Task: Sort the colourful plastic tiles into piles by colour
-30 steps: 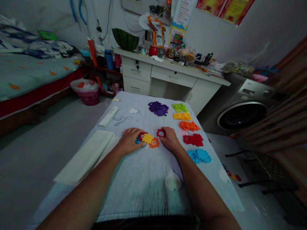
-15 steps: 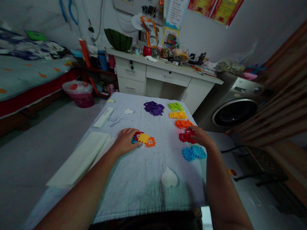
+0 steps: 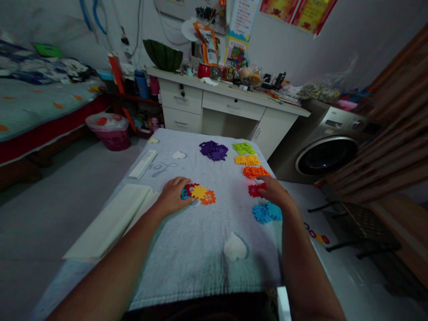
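My left hand [image 3: 174,195] is closed around the blue end of a short chain of toothed plastic building tiles. A yellow tile [image 3: 199,192] and an orange tile [image 3: 209,197] stick out to its right, with a red one partly under the fingers. My right hand [image 3: 274,192] reaches over the red tiles [image 3: 255,190], its thumb and fingers closed at their right side; the exact grip is partly hidden. Just below lie the blue tiles [image 3: 262,214], and just above, the orange pile [image 3: 254,172].
Yellow tiles [image 3: 246,160], green tiles [image 3: 244,148] and purple tiles [image 3: 214,150] lie farther back on the cloth-covered table [image 3: 200,249]. A white box [image 3: 143,165] and a folded pale sheet [image 3: 110,223] are at the left. Behind stand a desk [image 3: 234,106] and a washing machine [image 3: 327,142].
My right hand has shifted slightly left over the red tiles and covers more of them. My left hand stays on the joined tiles. The view has moved slightly.
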Tool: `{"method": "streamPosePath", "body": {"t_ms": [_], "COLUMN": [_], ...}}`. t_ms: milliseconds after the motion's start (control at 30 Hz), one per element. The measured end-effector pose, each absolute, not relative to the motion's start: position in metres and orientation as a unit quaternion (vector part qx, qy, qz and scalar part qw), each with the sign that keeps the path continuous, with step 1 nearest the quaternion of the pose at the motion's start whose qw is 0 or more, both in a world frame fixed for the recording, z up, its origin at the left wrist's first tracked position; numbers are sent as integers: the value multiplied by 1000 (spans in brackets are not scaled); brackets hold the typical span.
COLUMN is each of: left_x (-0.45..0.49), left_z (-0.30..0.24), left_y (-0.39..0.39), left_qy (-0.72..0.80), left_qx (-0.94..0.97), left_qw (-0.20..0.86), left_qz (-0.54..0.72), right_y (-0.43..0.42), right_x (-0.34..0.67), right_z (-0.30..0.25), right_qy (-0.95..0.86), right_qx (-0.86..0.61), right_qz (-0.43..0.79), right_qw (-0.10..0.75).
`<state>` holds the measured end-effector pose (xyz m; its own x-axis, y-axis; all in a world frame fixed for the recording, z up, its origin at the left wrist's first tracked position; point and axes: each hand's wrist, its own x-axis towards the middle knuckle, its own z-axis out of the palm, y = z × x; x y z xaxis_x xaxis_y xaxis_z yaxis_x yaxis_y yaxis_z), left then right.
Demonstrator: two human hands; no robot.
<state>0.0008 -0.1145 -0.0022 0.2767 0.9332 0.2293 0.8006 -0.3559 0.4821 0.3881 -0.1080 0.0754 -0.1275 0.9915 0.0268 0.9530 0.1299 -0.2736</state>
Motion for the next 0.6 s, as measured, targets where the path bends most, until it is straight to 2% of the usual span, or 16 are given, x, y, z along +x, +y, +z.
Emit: {"method": "streamPosePath", "body": {"t_ms": [67,233,400,600], "left_x": [0,-1,0,2], "left_z": [-4,-3,2,4], "left_y": [-114,-115,-116,-117], "left_qy": [544,541,537,527], "left_qx": [790,790,796,805], "left_qw": [139,143,136,128], "left_qz": [248,249,242,240], "right_y": [-112,-125,-129,-126], "right_x": [355,267,223,217], "right_z": [73,57,32,23], "right_qy": [-782,-857,-851,-834], "right_qx": [-596,-457,-457,-473], "right_qz": [125,196,172,176], "right_qw": [130,136,194,222]}}
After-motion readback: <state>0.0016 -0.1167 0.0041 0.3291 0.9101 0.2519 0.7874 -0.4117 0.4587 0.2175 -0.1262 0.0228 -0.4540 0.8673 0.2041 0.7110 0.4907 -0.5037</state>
